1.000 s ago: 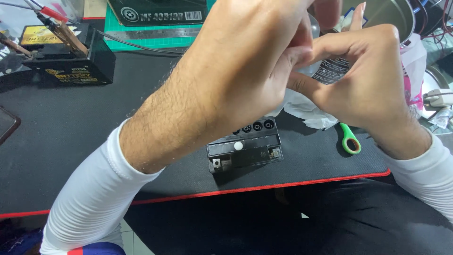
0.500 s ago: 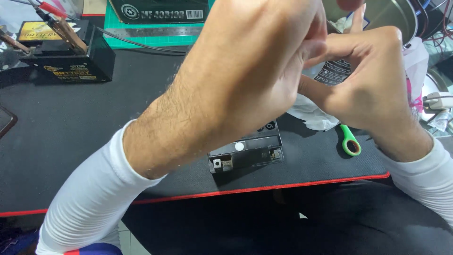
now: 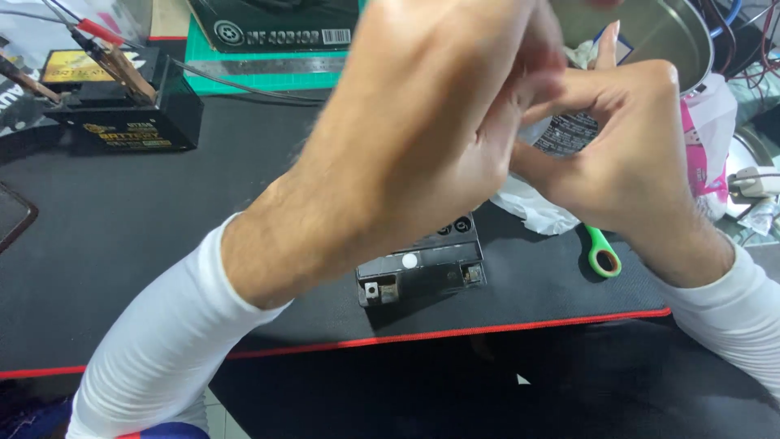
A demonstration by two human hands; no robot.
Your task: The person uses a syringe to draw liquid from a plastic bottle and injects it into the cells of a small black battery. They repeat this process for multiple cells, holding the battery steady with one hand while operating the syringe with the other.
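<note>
A: Since a second ago our hands have lifted slightly; the left hand [image 3: 439, 138] now hides more of the small printed packet [image 3: 569, 134].

B: Our right hand [image 3: 626, 162] pinches that packet above the mat's right edge; the left fingers we cannot tell.

A: The small black battery [image 3: 422, 268] lies near the red-trimmed front edge; a yellow-labelled black battery [image 3: 122, 114] sits at the back left corner.
</note>
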